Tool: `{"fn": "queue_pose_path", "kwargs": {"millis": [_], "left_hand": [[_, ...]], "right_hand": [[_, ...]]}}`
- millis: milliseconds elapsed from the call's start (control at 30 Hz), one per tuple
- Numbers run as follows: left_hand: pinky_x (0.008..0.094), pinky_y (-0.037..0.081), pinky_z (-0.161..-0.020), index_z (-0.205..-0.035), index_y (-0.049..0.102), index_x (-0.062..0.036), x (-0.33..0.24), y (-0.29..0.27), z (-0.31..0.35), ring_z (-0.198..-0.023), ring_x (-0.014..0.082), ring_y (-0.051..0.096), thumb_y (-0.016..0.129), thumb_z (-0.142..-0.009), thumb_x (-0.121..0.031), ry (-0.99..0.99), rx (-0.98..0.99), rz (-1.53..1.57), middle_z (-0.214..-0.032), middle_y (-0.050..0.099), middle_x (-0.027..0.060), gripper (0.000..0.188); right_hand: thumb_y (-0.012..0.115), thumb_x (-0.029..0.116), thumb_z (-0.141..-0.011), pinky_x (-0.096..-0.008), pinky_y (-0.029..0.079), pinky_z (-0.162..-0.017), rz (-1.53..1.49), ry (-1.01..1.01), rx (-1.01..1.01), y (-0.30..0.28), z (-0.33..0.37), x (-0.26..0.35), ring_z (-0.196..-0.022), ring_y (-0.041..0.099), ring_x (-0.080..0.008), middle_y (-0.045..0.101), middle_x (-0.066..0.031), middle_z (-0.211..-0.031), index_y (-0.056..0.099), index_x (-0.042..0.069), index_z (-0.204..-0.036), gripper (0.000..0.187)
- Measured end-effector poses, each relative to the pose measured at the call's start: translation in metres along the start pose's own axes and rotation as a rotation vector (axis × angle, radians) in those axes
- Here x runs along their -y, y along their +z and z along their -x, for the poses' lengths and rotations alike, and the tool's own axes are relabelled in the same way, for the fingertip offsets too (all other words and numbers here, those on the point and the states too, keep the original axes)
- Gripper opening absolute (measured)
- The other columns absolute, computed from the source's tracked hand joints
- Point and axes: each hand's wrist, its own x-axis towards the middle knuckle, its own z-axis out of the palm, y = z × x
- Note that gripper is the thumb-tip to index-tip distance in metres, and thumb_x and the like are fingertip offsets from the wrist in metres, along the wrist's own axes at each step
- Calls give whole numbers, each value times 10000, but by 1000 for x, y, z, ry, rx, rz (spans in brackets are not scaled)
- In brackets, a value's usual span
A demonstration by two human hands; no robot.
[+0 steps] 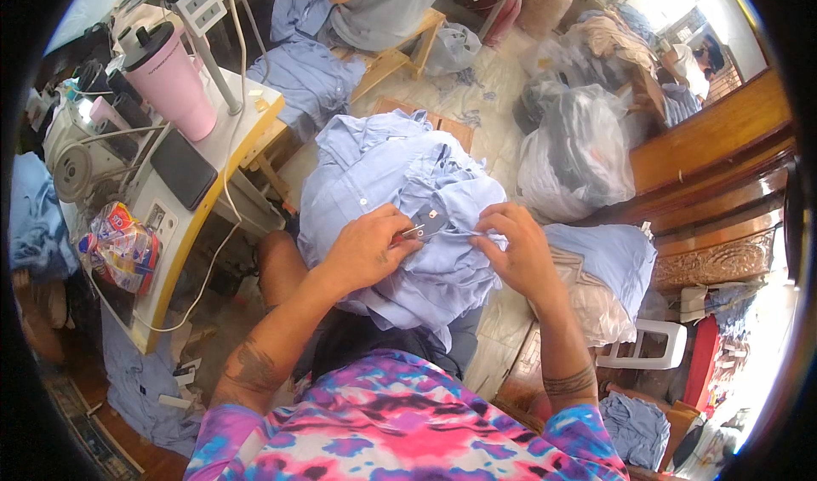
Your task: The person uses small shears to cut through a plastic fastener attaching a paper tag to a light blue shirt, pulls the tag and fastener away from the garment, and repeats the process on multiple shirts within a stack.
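Note:
A bundled heap of light blue shirts (pixel 366 170) with small white buttons rests over my lap. My left hand (pixel 374 247) is closed around small thread snips (pixel 414 230); two thin metal blades and a bit of red show past the fingers, pointing right. Just beyond the blades lies a dark patch of the cloth with a small white label. On the right side of the heap, my right hand (pixel 517 247) has its thumb and forefinger on a fold of the light blue cloth. Any thread between the fingers is too fine to make out.
At left stands a sewing table (pixel 174 264) with a pink tumbler (pixel 174 81), a black phone (pixel 183 168) and a colourful plastic packet (pixel 123 247). Ahead, a person in grey sits by a wooden bench (pixel 417 42). Plastic bags (pixel 574 145) and a white stool (pixel 651 345) stand right.

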Motion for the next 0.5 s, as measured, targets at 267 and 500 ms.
{"fn": "queue_pose_path", "kwargs": {"millis": [267,500], "left_hand": [[363,481,-689,-1015,721,-18,-12,-4,8,-741,200,621,720,-961,-230,-55,-22,221,-820,670,94,219],[278,361,-578,-939,692,-4,-53,-46,8,-630,64,438,684,-998,-232,-238,113,416,-661,521,-28,236]], "right_hand": [[748,115,-876,-401,528,-683,56,-29,-102,-14,16,17,-773,685,-310,716,-102,-982,731,52,-978,121],[680,172,-953,-409,503,-668,234,38,-49,-38,16,36,-794,679,-305,699,-135,-867,717,53,-947,124]]}}
